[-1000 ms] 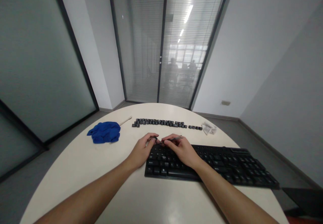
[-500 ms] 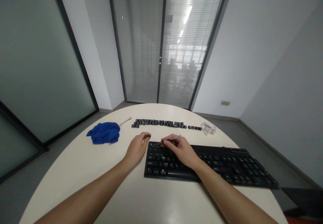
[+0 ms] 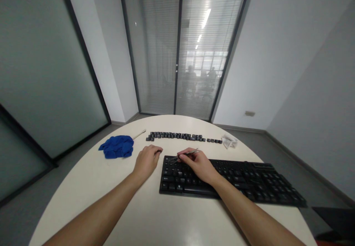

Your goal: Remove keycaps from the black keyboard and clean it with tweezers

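A black keyboard (image 3: 199, 189) lies on the table, some keys gone from its upper left part. My right hand (image 3: 198, 166) rests over it with metal tweezers (image 3: 191, 152) held like a pen. Their two prongs reach down to the upper left keys. Left of the keyboard, my left hand (image 3: 145, 161) is just above the table. Its thumb and fingertips are pinched on a small dark piece that looks like a keycap (image 3: 158, 151), mostly hidden by the fingers. Loose black keycaps (image 3: 174, 135) stand in rows beyond both hands.
A crumpled blue cloth (image 3: 118, 147) lies at the left, with a pale-handled brush or stick (image 3: 139, 134) beside it. A white crumpled wipe or bag (image 3: 229, 141) sits right of the keycaps. The round table (image 3: 155, 216) ends in a curved edge; glass doors stand behind.
My left hand has moved a little left, away from the keyboard's corner, with the small dark piece in its fingers. My right hand and the tweezers stay nearly in place.
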`<act>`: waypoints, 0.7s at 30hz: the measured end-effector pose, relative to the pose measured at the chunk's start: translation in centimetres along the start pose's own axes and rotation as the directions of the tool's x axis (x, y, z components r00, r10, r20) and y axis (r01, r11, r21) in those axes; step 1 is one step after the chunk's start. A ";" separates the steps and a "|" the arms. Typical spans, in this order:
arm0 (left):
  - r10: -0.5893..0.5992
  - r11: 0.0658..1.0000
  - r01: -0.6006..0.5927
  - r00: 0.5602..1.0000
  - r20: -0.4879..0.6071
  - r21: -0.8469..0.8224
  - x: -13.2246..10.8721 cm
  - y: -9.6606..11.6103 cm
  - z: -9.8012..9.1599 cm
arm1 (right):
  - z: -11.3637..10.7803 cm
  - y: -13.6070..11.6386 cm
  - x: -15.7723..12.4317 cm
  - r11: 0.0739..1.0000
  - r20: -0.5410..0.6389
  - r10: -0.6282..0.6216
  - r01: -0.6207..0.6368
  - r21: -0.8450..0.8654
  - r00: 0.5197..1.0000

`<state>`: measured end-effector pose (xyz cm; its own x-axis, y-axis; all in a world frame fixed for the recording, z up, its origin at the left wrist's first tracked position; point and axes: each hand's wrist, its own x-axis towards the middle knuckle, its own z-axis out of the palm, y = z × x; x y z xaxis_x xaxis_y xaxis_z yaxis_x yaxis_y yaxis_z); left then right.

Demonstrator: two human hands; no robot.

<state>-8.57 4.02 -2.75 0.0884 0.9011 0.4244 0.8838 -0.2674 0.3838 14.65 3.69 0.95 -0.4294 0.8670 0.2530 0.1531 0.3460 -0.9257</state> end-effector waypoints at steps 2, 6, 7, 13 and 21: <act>-0.012 1.000 0.012 1.000 -0.014 0.029 0.1 0.0 0.1 | 0.0 0.2 0.0 1.000 0.002 -0.002 0.002 0.002 1.000; -0.035 0.999 0.035 0.999 -0.024 0.013 0.2 -0.4 0.1 | 0.0 0.3 0.0 1.000 0.000 0.004 -0.004 0.021 1.000; -0.047 0.999 0.047 0.999 -0.028 0.004 0.2 -0.5 0.1 | 0.1 0.3 0.0 1.000 -0.001 0.007 -0.007 0.024 1.000; -0.109 0.994 0.108 0.992 -0.059 -0.005 0.4 -0.9 0.3 | 0.1 0.2 0.0 0.999 0.006 0.006 -0.006 0.042 1.000; -0.095 0.995 0.095 0.991 -0.095 -0.005 0.4 -0.9 0.3 | 0.0 0.2 0.0 0.999 0.006 0.007 -0.007 0.035 1.000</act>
<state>-9.21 4.76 -3.23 -0.0399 0.8861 0.4617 0.8857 -0.1825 0.4268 14.68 3.76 0.72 -0.4340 0.8669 0.2452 0.1246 0.3273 -0.9367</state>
